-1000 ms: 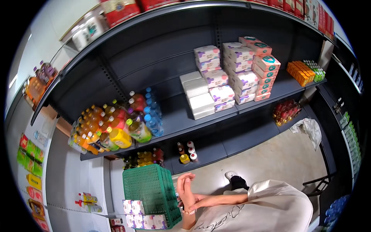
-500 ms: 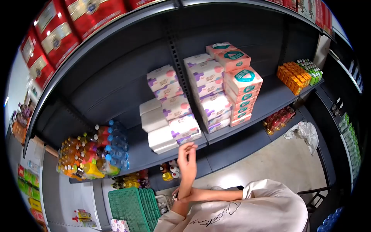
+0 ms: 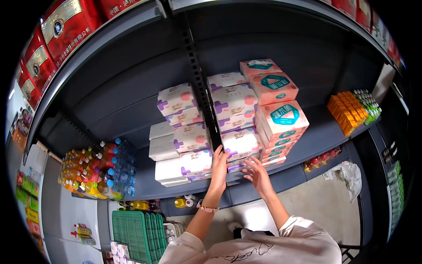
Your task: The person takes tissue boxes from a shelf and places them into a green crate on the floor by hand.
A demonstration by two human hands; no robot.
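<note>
Two stepped stacks of white tissue packs with purple and pink print stand on the dark shelf, a left stack [image 3: 193, 137] and a middle stack [image 3: 237, 99]. My left hand [image 3: 220, 166] reaches up at the front left edge of the middle stack, fingers stretched out along the gap between the stacks. By that stack's lower right front, my right hand [image 3: 258, 177] has its fingers spread and bent. Whether either hand touches the packs, I cannot tell. Pink tissue packs [image 3: 283, 118] with teal labels are piled just to the right.
Drink bottles [image 3: 99, 169] crowd the shelf's left end, and orange boxes [image 3: 347, 112] stand at the right. Below are green baskets [image 3: 138, 233] and a white plastic bag [image 3: 345, 178]. Red boxes [image 3: 66, 31] fill the upper shelf, whose edge overhangs.
My hands were together at the wrist in front of the shelf. Now they are apart, and both have reached forward to the middle stack. The view has shifted closer to the packs.
</note>
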